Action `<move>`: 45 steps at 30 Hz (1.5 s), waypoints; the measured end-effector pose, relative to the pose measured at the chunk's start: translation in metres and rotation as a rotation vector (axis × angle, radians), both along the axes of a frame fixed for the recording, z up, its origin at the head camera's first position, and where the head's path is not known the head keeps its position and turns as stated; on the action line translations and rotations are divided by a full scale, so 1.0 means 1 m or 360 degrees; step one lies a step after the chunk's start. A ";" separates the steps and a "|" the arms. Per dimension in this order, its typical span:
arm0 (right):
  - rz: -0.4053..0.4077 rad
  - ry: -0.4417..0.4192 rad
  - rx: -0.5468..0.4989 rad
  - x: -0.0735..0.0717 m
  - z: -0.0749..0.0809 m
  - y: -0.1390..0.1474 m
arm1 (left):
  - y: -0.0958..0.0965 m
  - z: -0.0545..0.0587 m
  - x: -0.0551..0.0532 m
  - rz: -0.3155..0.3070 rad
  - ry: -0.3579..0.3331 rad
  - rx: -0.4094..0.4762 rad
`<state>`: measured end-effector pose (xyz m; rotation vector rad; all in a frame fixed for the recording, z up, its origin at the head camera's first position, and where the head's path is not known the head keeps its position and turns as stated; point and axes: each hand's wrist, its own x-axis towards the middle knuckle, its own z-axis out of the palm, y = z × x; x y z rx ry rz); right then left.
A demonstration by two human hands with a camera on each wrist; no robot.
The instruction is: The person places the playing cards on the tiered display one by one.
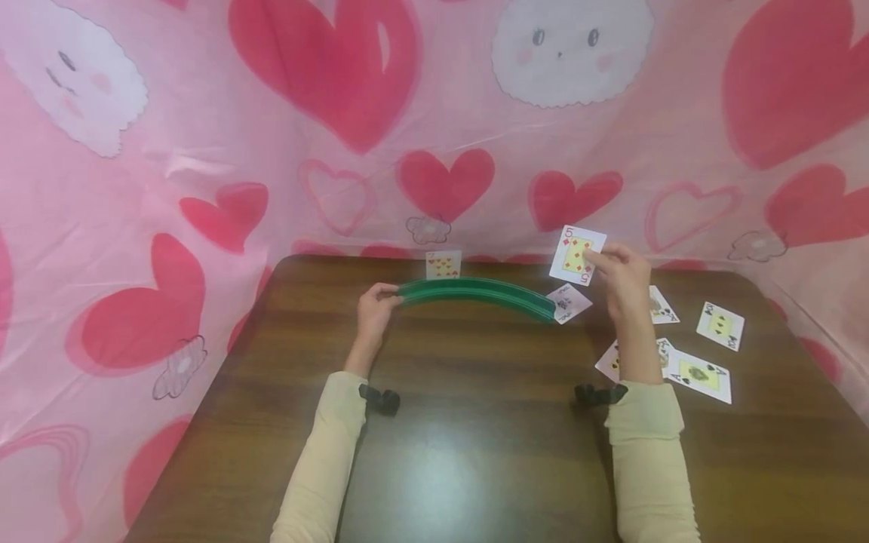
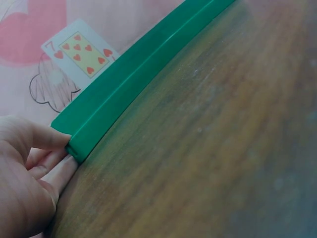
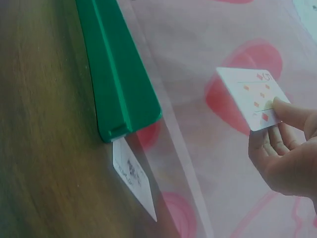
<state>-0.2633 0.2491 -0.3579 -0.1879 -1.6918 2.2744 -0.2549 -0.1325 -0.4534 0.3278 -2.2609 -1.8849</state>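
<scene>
A curved green playing card holder (image 1: 475,290) rests on the wooden table. At its left end, my left hand (image 1: 377,309) pinches it, the thumb (image 2: 52,138) on the near face. A seven of hearts (image 2: 79,53) stands upright in the holder not far from that hand. My right hand (image 1: 623,275) holds a five of diamonds (image 1: 577,255) in the air beyond the right end, face toward me. The thumb (image 3: 292,111) lies on the card's face with the fingers behind. Below it, a black-printed card (image 1: 572,303) lies at the holder's right end.
More cards lie face up on the table (image 1: 475,422) to the right: a ten of spades (image 1: 721,326), an ace of spades (image 1: 702,375) overlapping others, and a card (image 1: 661,308) partly behind my right wrist. A pink heart-print cloth (image 1: 434,113) hangs behind the table and along its sides.
</scene>
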 end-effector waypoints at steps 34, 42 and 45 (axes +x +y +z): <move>0.0283 0.0093 -0.0135 -0.005 0.014 -0.070 | 0.000 0.002 0.006 -0.0024 0.0094 0.0022; 0.0394 0.0003 0.0020 -0.007 0.002 -0.089 | -0.003 0.001 0.009 -0.0019 0.0020 0.0016; 0.0418 -0.0023 0.0049 -0.009 -0.003 -0.096 | -0.004 0.000 0.010 -0.0012 0.0003 0.0018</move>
